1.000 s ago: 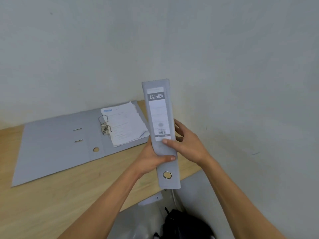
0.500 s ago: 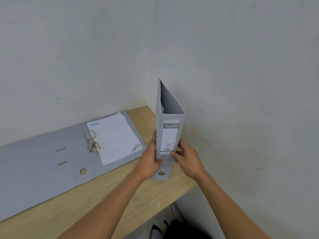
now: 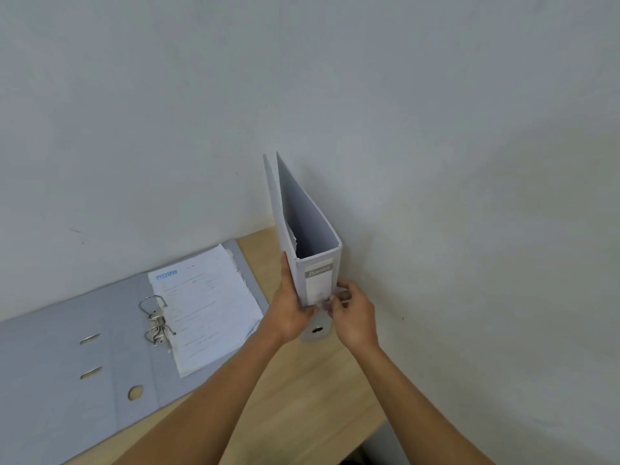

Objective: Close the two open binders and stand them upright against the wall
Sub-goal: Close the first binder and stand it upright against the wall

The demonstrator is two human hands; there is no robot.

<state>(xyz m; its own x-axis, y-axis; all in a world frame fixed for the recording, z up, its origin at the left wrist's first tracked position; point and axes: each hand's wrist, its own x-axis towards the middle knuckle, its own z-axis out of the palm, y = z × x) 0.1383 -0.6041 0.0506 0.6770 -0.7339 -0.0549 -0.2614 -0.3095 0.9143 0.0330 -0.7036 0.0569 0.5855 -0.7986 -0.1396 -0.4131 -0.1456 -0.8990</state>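
Note:
A closed grey binder (image 3: 320, 260) stands upright on the wooden desk (image 3: 322, 391) in the corner, its spine facing me and its right cover close to the right wall. My left hand (image 3: 290, 313) grips its left side and spine. My right hand (image 3: 350, 313) holds the lower right edge of the spine with its fingertips. A second grey binder (image 3: 67, 357) lies open and flat on the desk to the left, its metal ring mechanism (image 3: 156, 318) up and a stack of printed papers (image 3: 206, 310) on its right half.
White walls (image 3: 436, 162) meet in a corner behind the upright binder. The desk's front edge runs diagonally at the lower right, with a dark gap below it.
The closed binder went from being held tilted in the air to standing upright on the desk in the corner. Both hands stayed on it. My view shifted rightward and up.

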